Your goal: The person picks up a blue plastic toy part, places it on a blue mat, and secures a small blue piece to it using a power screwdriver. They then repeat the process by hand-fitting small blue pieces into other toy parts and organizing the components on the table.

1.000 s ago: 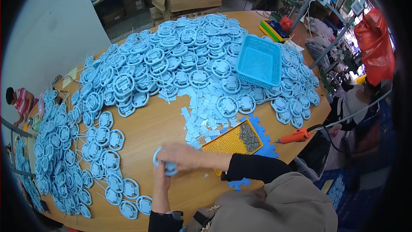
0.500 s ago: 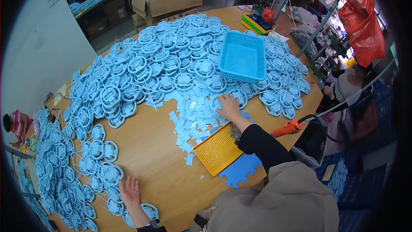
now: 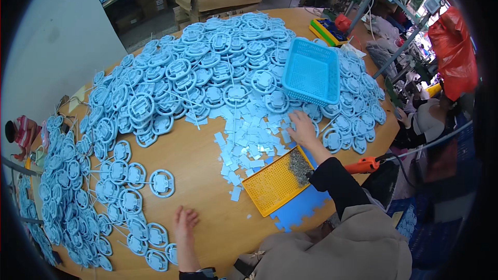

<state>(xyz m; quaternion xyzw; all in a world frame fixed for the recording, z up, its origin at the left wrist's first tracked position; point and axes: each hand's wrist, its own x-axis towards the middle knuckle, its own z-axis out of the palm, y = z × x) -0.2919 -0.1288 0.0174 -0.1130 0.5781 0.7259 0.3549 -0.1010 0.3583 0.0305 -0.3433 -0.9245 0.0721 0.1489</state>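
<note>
My right hand (image 3: 305,128) reaches over the far side of a spread of small flat light-blue plastic plates (image 3: 249,132), its fingers apart. It is close to some light-blue ring-shaped plastic parts (image 3: 332,139); I see nothing held in it. My left hand (image 3: 185,224) hovers above the near part of the table, fingers loosely bent and nothing in them. To its left lie more ring parts (image 3: 157,234), and a single one (image 3: 162,183) lies farther off. Beside my right forearm is a yellow perforated tray (image 3: 270,184) with a pile of small metal pieces, apparently screws (image 3: 300,168).
A big heap of ring parts (image 3: 179,70) covers the table's far side, with a blue basket (image 3: 311,72) on top. An orange power screwdriver (image 3: 363,166) is right of my forearm. A blue foam mat (image 3: 298,207) lies under the tray. Another person (image 3: 428,119) sits at the right.
The view has shifted, so the table's contents appear farther right. My left hand has moved right, away from the ring parts. One ring part now lies by itself beside the left pile.
</note>
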